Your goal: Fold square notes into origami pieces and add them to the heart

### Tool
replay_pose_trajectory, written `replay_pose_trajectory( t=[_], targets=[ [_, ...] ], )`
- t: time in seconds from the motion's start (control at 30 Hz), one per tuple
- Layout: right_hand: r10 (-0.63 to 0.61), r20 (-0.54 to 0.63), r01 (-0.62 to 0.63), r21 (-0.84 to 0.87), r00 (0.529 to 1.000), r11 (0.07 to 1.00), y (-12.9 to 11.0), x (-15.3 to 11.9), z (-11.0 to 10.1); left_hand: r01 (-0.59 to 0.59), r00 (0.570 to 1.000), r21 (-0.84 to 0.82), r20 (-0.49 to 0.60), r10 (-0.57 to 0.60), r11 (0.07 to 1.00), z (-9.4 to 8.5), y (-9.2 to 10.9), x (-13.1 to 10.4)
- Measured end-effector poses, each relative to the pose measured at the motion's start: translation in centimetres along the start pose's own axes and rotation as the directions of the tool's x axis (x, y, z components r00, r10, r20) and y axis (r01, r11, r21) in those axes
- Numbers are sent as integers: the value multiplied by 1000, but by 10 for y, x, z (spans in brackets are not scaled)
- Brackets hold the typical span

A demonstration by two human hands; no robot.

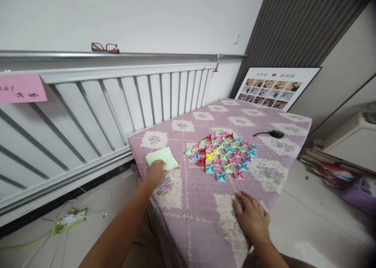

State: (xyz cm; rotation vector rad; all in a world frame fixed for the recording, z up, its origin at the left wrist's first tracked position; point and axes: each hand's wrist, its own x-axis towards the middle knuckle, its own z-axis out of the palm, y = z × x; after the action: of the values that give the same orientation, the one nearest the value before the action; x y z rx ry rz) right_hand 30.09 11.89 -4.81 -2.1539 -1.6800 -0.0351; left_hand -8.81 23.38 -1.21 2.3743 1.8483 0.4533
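My left hand (157, 171) is at the front edge of a small stack of square paper sheets, its fingers bent and pressed on the pale green top sheet (163, 156). A yellow edge shows from under that sheet. Lying on the cloth with its fingers spread, my right hand (253, 216) is open and holds nothing. Between the hands and farther back, several small folded paper pieces (227, 168) stand in slanting rows, in green, pink, red, blue, yellow and purple.
A quilted purple cloth (202, 205) covers the table. A black object with a cord (276, 134) lies at its right. Glasses (105, 47) rest on the pipe above the white radiator (164, 92). A photo board (277, 86) leans behind. On the floor is a power strip (70, 220).
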Motion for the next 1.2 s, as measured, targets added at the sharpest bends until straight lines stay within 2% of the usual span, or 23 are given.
replay_pose_trajectory(
  t=[0.7, 1.07, 1.2],
  targets=[
    [2, 3, -2, -1, 1000, 1000, -1, 0, 0, -47, 998, 24, 33, 47, 999, -1, 0, 5],
    [13, 14, -13, 10, 1000, 1000, -2, 0, -2, 5, 1000, 14, 16, -5, 1000, -6, -2, 6],
    [6, 5, -6, 27, 1000, 1000, -1, -1, 0, 26, 1000, 10, -2, -26, 1000, -14, -2, 6]
  ],
)
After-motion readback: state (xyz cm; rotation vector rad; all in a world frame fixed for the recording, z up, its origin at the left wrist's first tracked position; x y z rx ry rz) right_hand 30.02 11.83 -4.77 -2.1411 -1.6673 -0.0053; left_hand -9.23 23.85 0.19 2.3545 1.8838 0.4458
